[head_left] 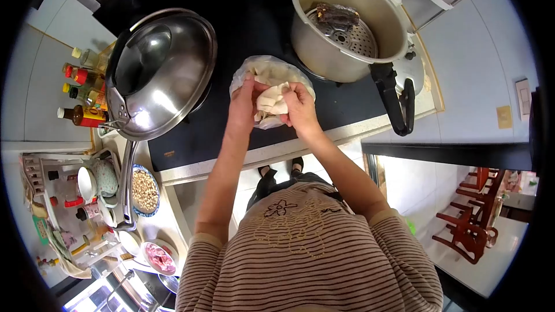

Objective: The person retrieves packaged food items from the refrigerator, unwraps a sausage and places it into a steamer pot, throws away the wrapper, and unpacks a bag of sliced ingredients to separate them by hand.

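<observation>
My left hand (pixel 244 101) and my right hand (pixel 300 107) are close together in front of me, fingers closed on a cream-coloured, folded, sheet-like piece (pixel 272 99). What it is made of I cannot tell. Just beneath them a clear plastic bag (pixel 240 75) lies opened out on the black cooktop (pixel 231 138). More pale pieces (pixel 272 70) fill the bag, partly covered by my hands.
A pressure cooker (pixel 315 46) stands at the right, holding a perforated plate and a dark chunk (pixel 338 16); its handle (pixel 393 98) juts towards me. Left are a lidded wok (pixel 167 81), sauce bottles (pixel 87 117), a bowl of beans or nuts (pixel 144 190) and a bowl of raw meat (pixel 159 257).
</observation>
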`<move>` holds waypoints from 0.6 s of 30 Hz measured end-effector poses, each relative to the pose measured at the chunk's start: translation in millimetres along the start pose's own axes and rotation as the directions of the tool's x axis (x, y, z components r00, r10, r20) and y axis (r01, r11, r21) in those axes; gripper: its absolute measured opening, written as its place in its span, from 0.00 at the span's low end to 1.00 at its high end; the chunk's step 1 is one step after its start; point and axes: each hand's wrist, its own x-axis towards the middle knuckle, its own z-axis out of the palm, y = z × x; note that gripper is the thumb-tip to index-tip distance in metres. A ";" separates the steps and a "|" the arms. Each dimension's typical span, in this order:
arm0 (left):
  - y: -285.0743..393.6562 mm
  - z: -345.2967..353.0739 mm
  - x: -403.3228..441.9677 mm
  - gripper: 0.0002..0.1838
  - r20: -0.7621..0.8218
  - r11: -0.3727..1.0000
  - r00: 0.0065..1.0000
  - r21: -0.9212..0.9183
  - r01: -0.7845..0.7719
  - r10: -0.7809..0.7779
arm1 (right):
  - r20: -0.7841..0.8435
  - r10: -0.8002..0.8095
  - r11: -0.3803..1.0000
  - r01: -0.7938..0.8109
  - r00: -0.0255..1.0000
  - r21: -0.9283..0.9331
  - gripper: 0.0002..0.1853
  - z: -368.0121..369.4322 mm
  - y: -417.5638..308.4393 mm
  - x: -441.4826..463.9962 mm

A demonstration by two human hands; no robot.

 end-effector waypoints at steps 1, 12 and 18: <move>7.2 -2.0 -2.2 0.14 0.059 0.998 0.997 -0.029 0.052 -0.050 | 0.015 0.010 1.000 -0.010 1.000 0.019 0.13 -0.8 -1.0 0.1; 25.9 6.4 -15.7 0.13 0.139 0.999 0.989 -0.026 -0.045 0.048 | 0.037 0.017 0.993 -0.021 0.999 0.120 0.15 -7.1 -28.1 5.5; -4.8 42.7 -26.3 0.15 0.044 0.527 0.792 0.723 -0.446 0.609 | -0.158 -0.244 0.967 0.252 0.957 0.037 0.13 4.7 7.6 14.3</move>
